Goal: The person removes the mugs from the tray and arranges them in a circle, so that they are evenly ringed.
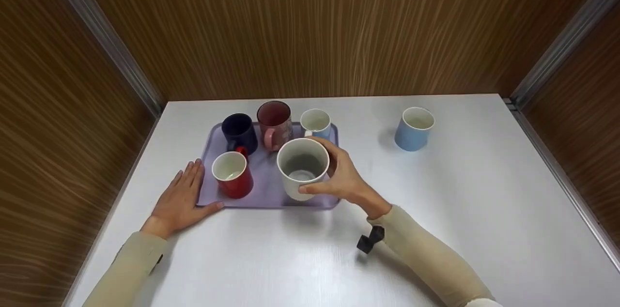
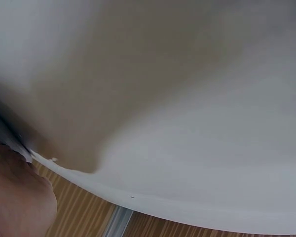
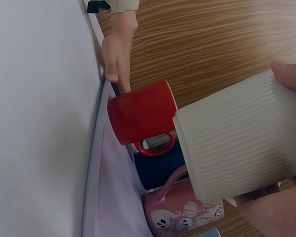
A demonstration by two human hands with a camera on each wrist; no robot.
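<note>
My right hand (image 1: 346, 176) holds a white ribbed cup (image 3: 241, 140) by its side, thumb at the front. The cup is upright, raised above the front right of a purple tray (image 1: 266, 188). My left hand (image 1: 179, 203) lies flat at the tray's left edge, its thumb at the front left corner. Standing on the tray are a red mug (image 1: 236, 184), a dark blue mug (image 1: 248, 138), a pink mug (image 1: 281, 135) with ghost pictures, and a light blue mug (image 1: 315, 123), partly hidden by the right hand and cup.
Another light blue cup (image 1: 411, 137) stands apart at the back right of the white table (image 1: 460, 200). Wood-grain panels (image 1: 339, 26) rise behind the table and at both sides. A small black device (image 1: 370, 239) is on the right wrist.
</note>
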